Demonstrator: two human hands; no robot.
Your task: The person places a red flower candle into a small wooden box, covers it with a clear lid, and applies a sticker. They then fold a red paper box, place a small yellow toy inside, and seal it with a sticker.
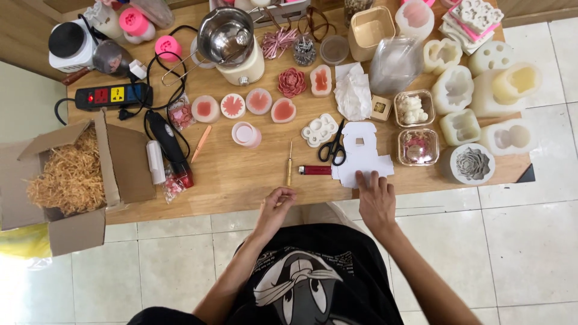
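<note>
The head view looks straight down on a person at a low wooden table [241, 180]. Nearest the body, the left hand [278, 201] is at the table's front edge, fingers curled in a pinch on the bottom end of a thin pick tool [289, 162] that lies pointing away. The right hand [374, 198] lies flat, fingers spread, pressing on the near corner of a white flat-cut cardboard box blank [361, 153]. Between the two lies a red lighter [315, 170], and black scissors [333, 147] rest against the blank's left edge. Judging by this, the work is at the stage of readying the box: the blank is still unfolded, so folding would need both hands, and the pick put down. Farther off stand pink and white candles [259, 101], a metal melting pot [227, 36] and white moulds [475, 90]. At far left is an open carton of straw [66, 174].
</note>
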